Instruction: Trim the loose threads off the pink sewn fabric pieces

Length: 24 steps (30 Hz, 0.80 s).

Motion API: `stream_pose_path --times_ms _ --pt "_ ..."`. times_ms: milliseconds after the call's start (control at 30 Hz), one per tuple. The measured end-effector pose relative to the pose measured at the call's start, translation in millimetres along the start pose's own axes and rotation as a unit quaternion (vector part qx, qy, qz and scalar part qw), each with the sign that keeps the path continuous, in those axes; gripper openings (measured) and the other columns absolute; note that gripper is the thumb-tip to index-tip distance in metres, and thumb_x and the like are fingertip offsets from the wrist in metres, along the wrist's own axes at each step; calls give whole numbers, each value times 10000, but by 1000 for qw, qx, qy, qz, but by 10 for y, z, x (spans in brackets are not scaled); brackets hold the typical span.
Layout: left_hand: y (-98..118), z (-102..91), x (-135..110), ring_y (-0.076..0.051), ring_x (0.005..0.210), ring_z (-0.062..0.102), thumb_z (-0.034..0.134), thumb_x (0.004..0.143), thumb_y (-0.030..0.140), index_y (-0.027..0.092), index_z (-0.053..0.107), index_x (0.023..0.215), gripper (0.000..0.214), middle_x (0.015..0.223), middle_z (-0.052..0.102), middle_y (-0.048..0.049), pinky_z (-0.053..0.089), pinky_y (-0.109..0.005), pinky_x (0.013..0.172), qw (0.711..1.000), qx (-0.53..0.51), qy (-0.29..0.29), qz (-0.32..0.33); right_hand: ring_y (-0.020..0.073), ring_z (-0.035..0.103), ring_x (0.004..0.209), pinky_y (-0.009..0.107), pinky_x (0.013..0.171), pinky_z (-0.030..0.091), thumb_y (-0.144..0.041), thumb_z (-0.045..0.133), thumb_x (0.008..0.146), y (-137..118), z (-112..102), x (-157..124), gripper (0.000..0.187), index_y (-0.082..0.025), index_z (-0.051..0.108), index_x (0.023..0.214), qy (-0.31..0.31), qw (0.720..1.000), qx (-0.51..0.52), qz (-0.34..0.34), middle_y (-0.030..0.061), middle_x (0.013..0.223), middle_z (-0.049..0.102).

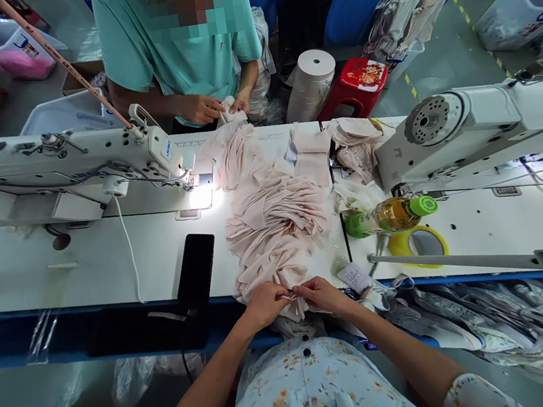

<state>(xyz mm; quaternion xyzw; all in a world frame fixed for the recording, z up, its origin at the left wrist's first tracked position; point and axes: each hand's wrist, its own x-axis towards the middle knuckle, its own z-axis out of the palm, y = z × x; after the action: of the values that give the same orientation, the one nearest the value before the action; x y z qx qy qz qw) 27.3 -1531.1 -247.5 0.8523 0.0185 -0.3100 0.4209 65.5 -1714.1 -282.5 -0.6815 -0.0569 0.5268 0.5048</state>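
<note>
At the table's near edge, my left hand (268, 303) and my right hand (323, 295) pinch a pale pink fabric piece (293, 306) between them. The fingertips of both hands nearly meet along the edge of this cloth. Just beyond lies a big heap of pale pink fabric pieces (280, 212), layered and crumpled, reaching across the white table (148, 258). The fabric hides part of what my fingertips hold. A black phone (196, 268) lies to the left of the heap.
Across the table a person in a teal shirt (182, 68) handles cloth. Sewing machines stand left (59, 166) and right (478, 127). On the right are a green-capped bottle (387, 216), a yellow tape roll (443, 243) and a metal rod (461, 258). Lace pieces (511, 325) hang below the edge.
</note>
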Motion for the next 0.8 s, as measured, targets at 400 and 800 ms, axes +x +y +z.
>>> stream_pose_path --times_ms 400,800 --pt "-90 12 9 -137 728 551 579 756 306 192 686 693 168 720 674 5 382 -228 673 1000 8 -13 23 52 185 432 239 433 114 -709 531 670 -112 -57 -17 572 -154 444 560 -39 999 -3 20 -67 437 255" --pt "-94 -22 10 -143 734 552 558 758 271 188 699 749 164 764 678 -8 380 -233 689 998 18 -37 40 45 188 427 253 442 102 -666 585 682 -21 -62 28 561 -155 413 525 -53 997 39 28 -67 429 291"
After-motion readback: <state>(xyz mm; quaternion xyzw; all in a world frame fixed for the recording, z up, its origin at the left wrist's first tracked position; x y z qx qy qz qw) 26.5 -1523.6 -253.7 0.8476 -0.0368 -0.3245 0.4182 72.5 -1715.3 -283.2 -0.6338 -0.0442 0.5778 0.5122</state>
